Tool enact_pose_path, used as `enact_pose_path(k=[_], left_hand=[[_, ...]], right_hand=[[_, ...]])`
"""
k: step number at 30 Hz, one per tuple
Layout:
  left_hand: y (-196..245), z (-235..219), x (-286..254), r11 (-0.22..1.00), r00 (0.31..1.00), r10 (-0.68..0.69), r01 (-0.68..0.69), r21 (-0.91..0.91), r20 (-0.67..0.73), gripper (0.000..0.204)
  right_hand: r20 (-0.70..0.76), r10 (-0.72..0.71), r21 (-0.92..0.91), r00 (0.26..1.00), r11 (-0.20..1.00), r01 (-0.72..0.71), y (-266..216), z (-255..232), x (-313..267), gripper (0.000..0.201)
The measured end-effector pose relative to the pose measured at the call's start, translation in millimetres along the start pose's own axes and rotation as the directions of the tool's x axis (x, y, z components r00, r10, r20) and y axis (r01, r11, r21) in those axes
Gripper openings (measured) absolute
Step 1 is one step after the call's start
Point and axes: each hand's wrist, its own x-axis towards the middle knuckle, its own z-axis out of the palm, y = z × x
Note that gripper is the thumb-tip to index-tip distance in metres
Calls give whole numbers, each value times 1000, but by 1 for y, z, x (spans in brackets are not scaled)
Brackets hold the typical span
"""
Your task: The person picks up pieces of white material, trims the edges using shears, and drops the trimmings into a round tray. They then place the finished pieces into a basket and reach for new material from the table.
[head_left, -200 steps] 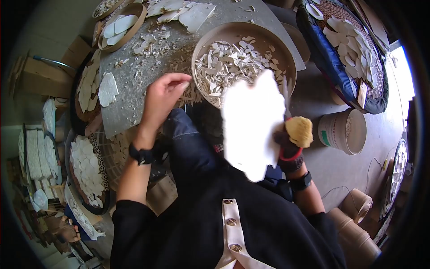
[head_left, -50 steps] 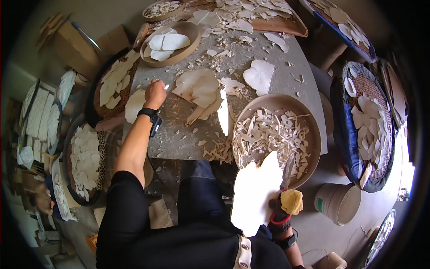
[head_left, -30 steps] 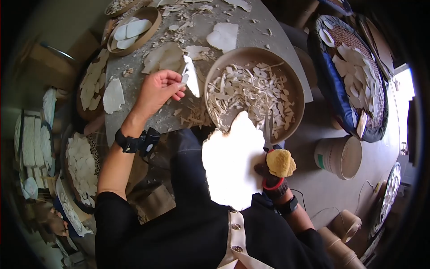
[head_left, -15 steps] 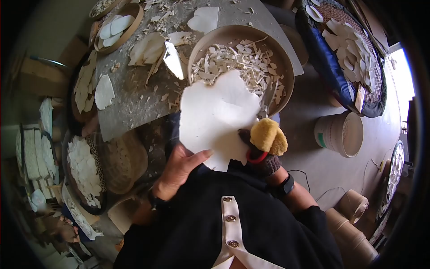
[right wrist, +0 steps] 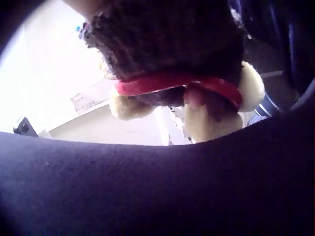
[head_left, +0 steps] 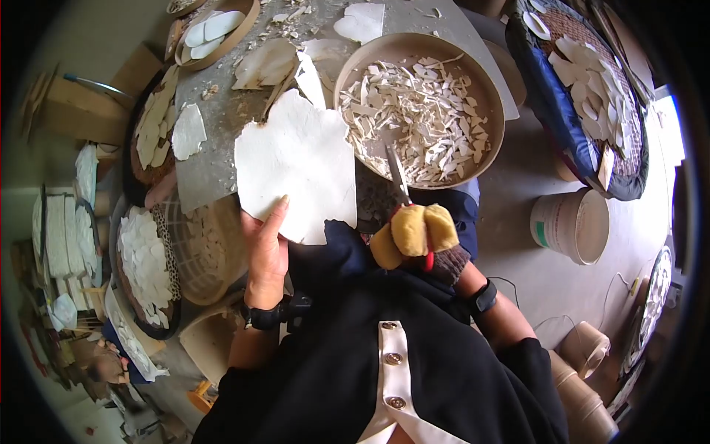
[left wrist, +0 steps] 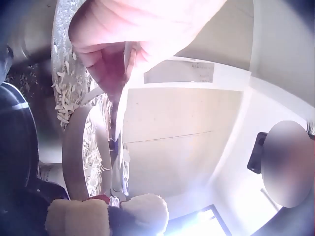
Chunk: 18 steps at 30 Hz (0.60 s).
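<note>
My left hand (head_left: 265,255) pinches a thin, flat white sheet (head_left: 299,163) with ragged edges by its lower end, thumb on top. The sheet is held in front of the table's near edge, its notched corner toward my lap. To the right, my right hand (head_left: 423,240) wears a dark knitted glove with yellow padded fingers and grips red-handled scissors (head_left: 397,174). Their blades point up toward a round tray (head_left: 497,140) full of pale cut scraps (head_left: 433,103). The right wrist view shows the red scissor handle (right wrist: 157,82) around the gloved fingers. Scissors and sheet are apart.
The grey table (head_left: 203,174) carries more white pieces, crumbs and a small round tray (head_left: 251,26) of oval sheets. A white bucket (head_left: 566,226) stands on the floor at right. Baskets of flat pieces (head_left: 144,259) stand at left; a blue-rimmed one (head_left: 569,152) is at upper right.
My left hand has come back from over the table and taken the white sheet from beside my right hand, carrying it left. The gloved hand has separated from it, scissors still gripped.
</note>
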Motion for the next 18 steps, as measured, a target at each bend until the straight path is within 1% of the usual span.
enact_pose_path(k=[1, 2, 3, 4, 6, 7, 8, 9, 11, 13, 16, 18], left_hand=[[-1, 1, 0, 999, 1000, 24, -25, 29, 8, 47], [-1, 3, 1, 999, 1000, 18, -18, 30, 17, 47], [-2, 4, 2, 999, 1000, 11, -12, 32, 25, 48], [-3, 6, 3, 999, 999, 4, -5, 33, 33, 49], [-3, 14, 4, 1000, 998, -2, 1, 24, 57, 49], [-3, 18, 5, 1000, 998, -5, 4, 20, 69, 49], [-4, 21, 7, 1000, 996, -13, 12, 20, 86, 49], [-6, 23, 9, 1000, 994, -21, 19, 20, 103, 49], [-8, 30, 13, 999, 990, -14, 8, 42, 139, 48], [-10, 36, 16, 996, 984, 13, -28, 84, 180, 48], [-8, 44, 22, 998, 967, -31, 16, 63, 252, 46], [-8, 48, 26, 997, 960, -46, 25, 78, 277, 45]], right_hand=[[164, -2, 416, 986, 907, -67, 8, -5, 5, 39], [76, 122, 562, 990, 815, -144, 10, -9, 0, 36], [61, 136, 572, 989, 807, -146, 14, -14, 0, 33], [72, 131, 517, 989, 843, -150, 14, -18, -4, 33], [95, 126, 397, 987, 905, -154, 5, -3, 1, 33], [99, 99, 251, 990, 960, -121, 3, -2, 1, 33], [102, 72, 99, 992, 992, -83, 1, -1, 0, 33], [66, 69, 29, 995, 997, -71, -1, 0, -2, 32], [20, 76, -23, 997, 997, -75, -8, 7, -3, 31], [-1, 97, 15, 995, 995, -97, -19, 20, -3, 30], [-226, 71, -246, 971, 961, -128, -27, 30, -9, 26], [-247, 57, -333, 967, 932, -140, -34, 34, -12, 27]])
